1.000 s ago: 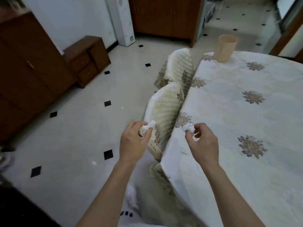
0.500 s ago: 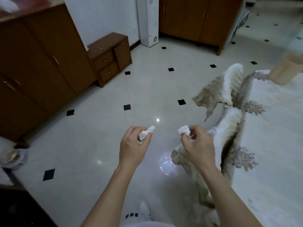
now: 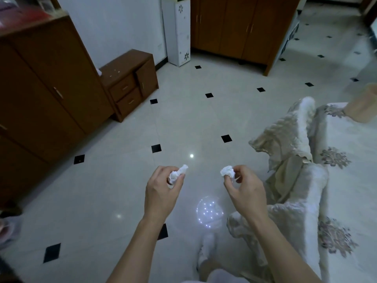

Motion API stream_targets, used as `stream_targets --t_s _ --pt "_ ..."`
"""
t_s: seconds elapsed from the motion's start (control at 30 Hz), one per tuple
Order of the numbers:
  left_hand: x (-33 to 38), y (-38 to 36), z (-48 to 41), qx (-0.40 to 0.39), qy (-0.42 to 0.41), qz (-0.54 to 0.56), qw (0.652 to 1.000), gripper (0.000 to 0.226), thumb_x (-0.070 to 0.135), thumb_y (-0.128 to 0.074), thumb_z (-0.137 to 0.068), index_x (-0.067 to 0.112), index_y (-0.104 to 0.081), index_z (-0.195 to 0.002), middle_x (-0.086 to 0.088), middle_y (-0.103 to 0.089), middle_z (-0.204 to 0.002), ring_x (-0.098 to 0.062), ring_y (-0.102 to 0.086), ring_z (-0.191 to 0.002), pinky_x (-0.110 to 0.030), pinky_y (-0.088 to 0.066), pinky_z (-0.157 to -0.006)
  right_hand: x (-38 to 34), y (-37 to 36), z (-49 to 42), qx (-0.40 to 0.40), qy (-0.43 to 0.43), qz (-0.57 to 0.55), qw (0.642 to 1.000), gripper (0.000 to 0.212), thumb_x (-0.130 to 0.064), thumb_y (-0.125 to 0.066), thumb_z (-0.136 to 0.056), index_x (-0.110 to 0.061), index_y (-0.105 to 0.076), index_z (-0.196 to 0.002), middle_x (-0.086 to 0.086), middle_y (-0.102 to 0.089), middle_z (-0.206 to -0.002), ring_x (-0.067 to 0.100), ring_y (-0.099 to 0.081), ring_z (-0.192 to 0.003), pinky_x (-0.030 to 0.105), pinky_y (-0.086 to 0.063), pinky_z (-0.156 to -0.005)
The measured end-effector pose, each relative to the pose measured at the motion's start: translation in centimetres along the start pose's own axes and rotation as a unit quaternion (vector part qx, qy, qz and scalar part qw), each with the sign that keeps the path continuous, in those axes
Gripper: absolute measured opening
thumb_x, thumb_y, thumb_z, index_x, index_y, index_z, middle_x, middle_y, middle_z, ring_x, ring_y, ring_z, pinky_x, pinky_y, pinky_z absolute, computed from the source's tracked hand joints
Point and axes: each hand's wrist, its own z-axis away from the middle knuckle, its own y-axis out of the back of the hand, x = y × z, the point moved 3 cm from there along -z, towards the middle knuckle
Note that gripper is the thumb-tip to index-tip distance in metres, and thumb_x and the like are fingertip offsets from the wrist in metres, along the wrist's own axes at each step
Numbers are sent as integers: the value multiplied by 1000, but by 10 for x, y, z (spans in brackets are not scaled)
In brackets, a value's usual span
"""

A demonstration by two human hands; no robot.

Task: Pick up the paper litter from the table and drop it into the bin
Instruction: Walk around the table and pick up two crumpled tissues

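Note:
My left hand (image 3: pixel 162 193) grips a crumpled white paper wad (image 3: pixel 179 172) whose tip sticks out above the thumb. My right hand (image 3: pixel 243 189) pinches a second crumpled white paper ball (image 3: pixel 226 171) between thumb and fingertips. Both hands are held out over the tiled floor, to the left of the table (image 3: pixel 350 180) with its floral cloth. A beige bin-like cup (image 3: pixel 365 107) stands on the table at the far right edge of view, partly cut off.
Two cloth-covered chairs (image 3: pixel 293 139) stand against the table's left side. Brown cabinets (image 3: pixel 40 94) line the left wall, with a low drawer unit (image 3: pixel 130 84) and a white column (image 3: pixel 177 31) behind. Another wardrobe (image 3: pixel 240 27) stands at the back. My white shoe (image 3: pixel 206 250) is below.
My view has swung left, away from the table toward the open floor. Both hands keep their paper wads and have stayed at the same height, a little further apart.

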Motion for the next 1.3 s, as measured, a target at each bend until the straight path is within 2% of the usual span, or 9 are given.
stream_targets --t_s 0.07,0.23,0.33,0.43,0.57,0.73,0.83,1.13,1.3 --pt "-6 -8 -22 -3 1 -1 1000 5 30 -69 -88 27 -66 -88 12 -57 -84 -5 -56 -76 -14 -40 -60 3 -11 -20 -4 -5 -1 1000 10 -27 -67 -86 -26 -57 -89 -16 -57 -78 5 -54 -75 20 -36 -63" --pt "-3 -41 -96 -1 -4 5 1000 6 28 -70 -88 23 -68 -91 9 -60 -87 -5 -57 -77 -20 -45 -62 20 -29 -87 0 -23 -10 1000 11 -29 -66 -87 -26 -57 -91 -13 -59 -82 7 -55 -77 23 -37 -63" --pt "10 -70 -148 -15 -25 -3 1000 8 28 -71 -87 21 -69 -92 8 -60 -86 -6 -57 -76 -18 -44 -62 33 -34 -142 15 -45 -20 999 9 -28 -66 -87 -25 -58 -91 -12 -60 -83 9 -55 -78 18 -34 -60" --pt "30 -99 -207 -28 -43 -10 999 8 27 -72 -87 19 -69 -90 6 -61 -86 -6 -56 -74 -14 -41 -62 42 -34 -198 24 -56 -30 998 9 -29 -65 -87 -28 -57 -91 -13 -60 -82 9 -55 -78 24 -36 -62" --pt "61 -137 -273 -42 -69 -4 997 8 28 -71 -88 21 -68 -90 7 -60 -86 -8 -57 -74 -21 -45 -63 53 -21 -269 55 -59 -29 996 9 -28 -65 -87 -27 -57 -90 -13 -59 -81 10 -56 -78 27 -38 -62" --pt "82 -181 -331 -66 -91 4 994 6 29 -71 -87 26 -66 -88 10 -59 -84 -6 -57 -76 -14 -42 -61 73 -11 -331 85 -82 -35 992 7 -27 -64 -87 -27 -58 -88 -11 -61 -82 12 -58 -79 31 -43 -67" --pt "87 -210 -362 -82 -93 11 992 6 30 -71 -88 27 -66 -86 11 -59 -83 -7 -58 -76 -15 -42 -62 88 -11 -359 98 -94 -35 990 6 -28 -64 -87 -26 -58 -87 -11 -62 -82 10 -58 -79 34 -48 -67" --pt "94 -296 -483 -116 -101 33 988 6 25 -71 -87 23 -66 -86 9 -58 -83 -9 -57 -75 -26 -46 -63 128 -23 -474 119 -121 -20 985 7 -31 -64 -87 -28 -58 -88 -13 -62 -81 5 -57 -78 28 -46 -65" --pt "111 -350 -580 -150 -109 53 981 7 29 -70 -87 26 -65 -84 9 -57 -82 -9 -57 -76 -22 -44 -64 141 -24 -569 156 -143 -16 977 8 -31 -63 -88 -32 -56 -83 -16 -63 -82 1 -58 -80 23 -44 -65"
